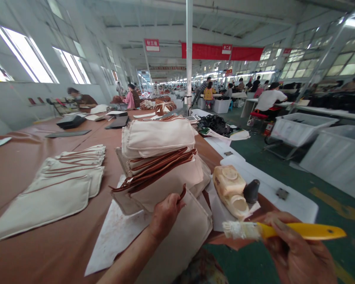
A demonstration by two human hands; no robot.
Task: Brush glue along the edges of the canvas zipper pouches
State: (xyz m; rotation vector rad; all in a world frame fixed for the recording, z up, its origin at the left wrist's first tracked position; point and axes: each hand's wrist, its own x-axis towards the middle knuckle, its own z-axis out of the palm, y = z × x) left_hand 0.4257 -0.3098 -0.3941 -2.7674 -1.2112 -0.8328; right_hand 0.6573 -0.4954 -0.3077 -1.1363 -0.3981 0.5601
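Observation:
My left hand is closed on the brown-edged corner of a cream fabric panel, which hangs toward me over the table's front edge. Behind it rises a stack of cream pieces with brown edging. In my right hand is a yellow-handled paintbrush, gripped by the handle, its whitish crusted bristles pointing left. Just beyond the bristles a stained plastic bottle lies tilted, its open mouth facing me. Beside the bottle sits a dark cone-shaped piece.
Fanned cream pieces lie on the brown-covered table at left. White paper rests under the stack. Black items are heaped farther back. White bins stand on the green floor at right. Several people sit or stand in the background.

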